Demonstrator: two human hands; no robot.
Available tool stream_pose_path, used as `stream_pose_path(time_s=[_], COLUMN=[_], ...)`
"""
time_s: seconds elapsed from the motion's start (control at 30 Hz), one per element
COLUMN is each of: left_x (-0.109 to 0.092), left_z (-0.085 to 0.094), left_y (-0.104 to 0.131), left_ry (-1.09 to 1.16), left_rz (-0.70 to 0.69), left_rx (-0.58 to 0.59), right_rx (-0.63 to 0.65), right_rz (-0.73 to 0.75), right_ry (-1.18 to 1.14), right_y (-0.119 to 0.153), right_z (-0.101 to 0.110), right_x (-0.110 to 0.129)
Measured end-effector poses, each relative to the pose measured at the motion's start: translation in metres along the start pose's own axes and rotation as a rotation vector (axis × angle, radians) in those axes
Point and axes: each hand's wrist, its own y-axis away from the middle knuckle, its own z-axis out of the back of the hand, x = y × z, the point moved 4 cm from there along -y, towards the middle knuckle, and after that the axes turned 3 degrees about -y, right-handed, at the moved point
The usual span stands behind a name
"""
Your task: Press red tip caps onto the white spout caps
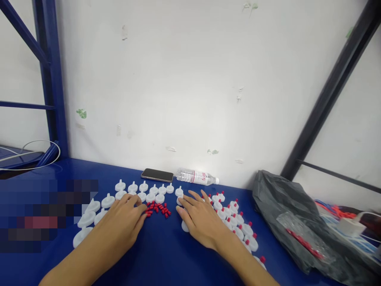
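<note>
My left hand (126, 216) reaches in from the lower left, with its thumb and index finger apart at the left edge of a loose pile of small red caps (160, 207). No cap shows between them. My right hand (199, 218) is spread out, palm down, to the right of the pile. Beneath its thumb side a white disc-shaped piece (185, 226) is partly hidden. White discs with bare upright nozzles (160, 198) stand behind and to the left of my left hand. On the right, several similar discs bear red caps on their nozzles (238, 233).
Against the white wall lie a dark phone (157, 175) and a clear plastic bottle (196, 177) on its side. A grey plastic bag (285, 210) covers the right side, with a clear packet of red pieces (306, 242) on it. A power strip (351, 228) sits far right.
</note>
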Motion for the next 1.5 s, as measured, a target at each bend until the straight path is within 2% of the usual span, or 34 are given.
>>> stream_pose_path(time_s=[0.2, 0.37, 0.43, 0.57, 0.77, 0.83, 0.9, 1.1, 1.3, 1.5], left_x=[-0.009, -0.011, -0.011, -0.014, -0.022, -0.022, -0.022, -0.020, -0.021, -0.019], left_z=[-0.002, -0.004, -0.004, 0.000, 0.015, 0.014, 0.012, 0.006, 0.006, -0.010], left_y=[-0.002, -0.004, -0.004, -0.004, -0.003, -0.002, -0.002, -0.005, -0.005, -0.002], left_ry=[-0.050, -0.051, -0.048, -0.053, 0.062, 0.112, 0.124, 0.127, 0.086, 0.005], left_rz=[0.036, 0.047, 0.043, 0.014, -0.037, -0.029, -0.019, -0.007, -0.023, -0.035], left_rx=[0.149, 0.226, 0.228, 0.206, 0.003, -0.020, 0.004, 0.172, 0.175, 0.229], right_rx=[-0.118, -0.314, -0.345, -0.290, -0.196, -0.165, -0.139, -0.096, -0.094, -0.071], right_rz=[0.066, 0.226, 0.300, 0.379, 0.376, 0.354, 0.346, 0.371, 0.350, 0.348], right_ry=[-0.024, -0.128, -0.166, -0.229, -0.288, -0.281, -0.260, -0.200, -0.192, -0.185], right_y=[-0.001, 0.005, 0.009, 0.016, 0.019, 0.019, 0.019, 0.020, 0.019, 0.019], right_z=[0.008, 0.019, 0.019, 0.008, -0.002, -0.002, -0.002, -0.007, -0.006, -0.004], right_x=[0.001, 0.016, 0.026, 0.041, 0.045, 0.044, 0.044, 0.045, 0.042, 0.044])
